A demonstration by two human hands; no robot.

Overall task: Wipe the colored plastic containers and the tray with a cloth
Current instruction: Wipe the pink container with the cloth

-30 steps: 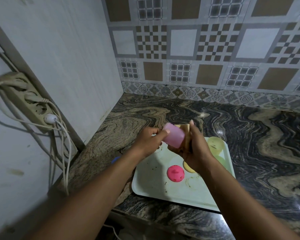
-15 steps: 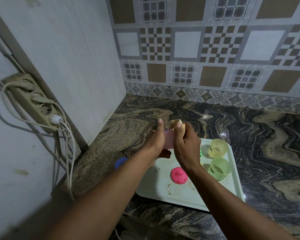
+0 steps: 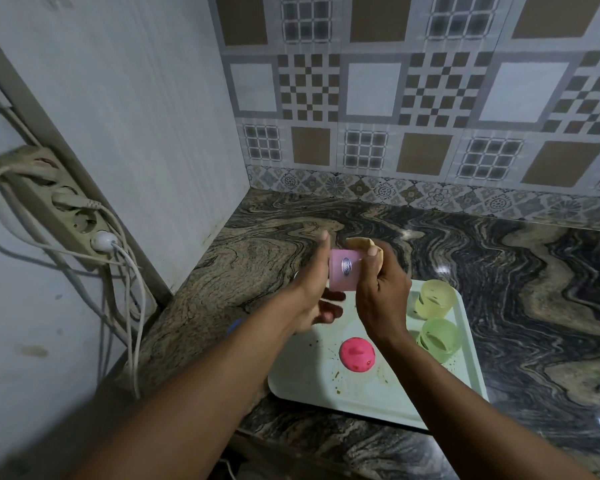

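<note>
Pink container [image 3: 343, 273], sticker toward camera: left fingers [image 3: 323, 249] grip it, right fingers [image 3: 373, 253] pinch cloth [image 3: 359, 242].

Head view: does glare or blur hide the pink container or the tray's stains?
Head view: dim light, but the pink container in the left hand and the cloth in the right hand are sharp; the oval label is unreadable. Head view: small glare spots lie on the countertop, none on the tray, whose brown stains show. Head view: wide-angle bending curves the wall tiles.
</note>
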